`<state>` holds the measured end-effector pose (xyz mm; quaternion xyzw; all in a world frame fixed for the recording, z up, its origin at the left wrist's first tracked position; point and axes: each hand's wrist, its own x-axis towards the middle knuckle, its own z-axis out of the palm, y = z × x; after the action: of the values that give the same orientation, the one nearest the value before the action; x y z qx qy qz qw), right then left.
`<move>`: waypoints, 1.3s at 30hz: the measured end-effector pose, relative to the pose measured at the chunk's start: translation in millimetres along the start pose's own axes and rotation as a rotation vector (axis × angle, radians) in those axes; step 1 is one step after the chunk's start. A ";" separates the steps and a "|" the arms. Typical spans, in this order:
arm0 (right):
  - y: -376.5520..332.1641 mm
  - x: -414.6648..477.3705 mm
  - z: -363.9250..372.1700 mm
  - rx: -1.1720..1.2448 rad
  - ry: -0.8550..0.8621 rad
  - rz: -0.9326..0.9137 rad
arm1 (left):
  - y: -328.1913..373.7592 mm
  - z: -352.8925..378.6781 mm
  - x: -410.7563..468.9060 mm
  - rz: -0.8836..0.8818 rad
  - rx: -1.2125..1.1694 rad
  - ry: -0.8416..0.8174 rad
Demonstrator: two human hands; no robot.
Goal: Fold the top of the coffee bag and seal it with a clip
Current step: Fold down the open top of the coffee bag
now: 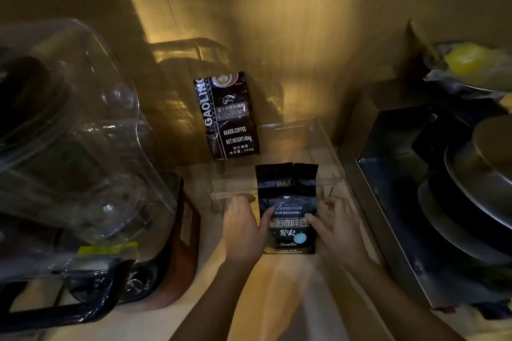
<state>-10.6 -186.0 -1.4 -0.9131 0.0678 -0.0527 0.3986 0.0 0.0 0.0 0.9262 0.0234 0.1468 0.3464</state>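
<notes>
Dark glossy "Blue Mountain" coffee bag (286,207) stands upright at lower centre of the frame on the tabletop (277,285). Left hand (243,230) and right hand (339,231) grip its sides, thumbs on front. Top unfolded; no clip visible. Judged step: steadying. Next: fold the top edge down.

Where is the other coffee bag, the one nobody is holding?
The GAOLING bag leans against the back wall, centre of the head view, behind and left of the Blue Mountain bag.

Counter (277,285) open near side — blender (83,147) left, steel box (401,202) right.
</notes>
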 end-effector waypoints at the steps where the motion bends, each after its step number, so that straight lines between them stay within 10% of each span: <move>1: 1.9 0.8 2.6 0.079 -0.017 0.042 | -0.3 2.0 -0.8 -0.100 -0.083 -0.044; 20: 3.9 10.3 21.7 0.465 -0.266 0.272 | -7.1 18.6 -8.5 -0.442 -0.811 -0.288; 34: 6.1 21.9 2.7 0.340 -0.402 0.075 | -26.3 29.0 -2.3 -0.453 -1.020 -0.301; 39: 16.8 18.8 7.0 0.352 -0.373 0.091 | -26.6 28.3 -5.0 -0.442 -0.749 -0.402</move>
<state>7.6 -195.4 -17.7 -0.8196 0.0238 0.1235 0.5589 4.9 1.5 -38.8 0.7206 0.0979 -0.1139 0.6768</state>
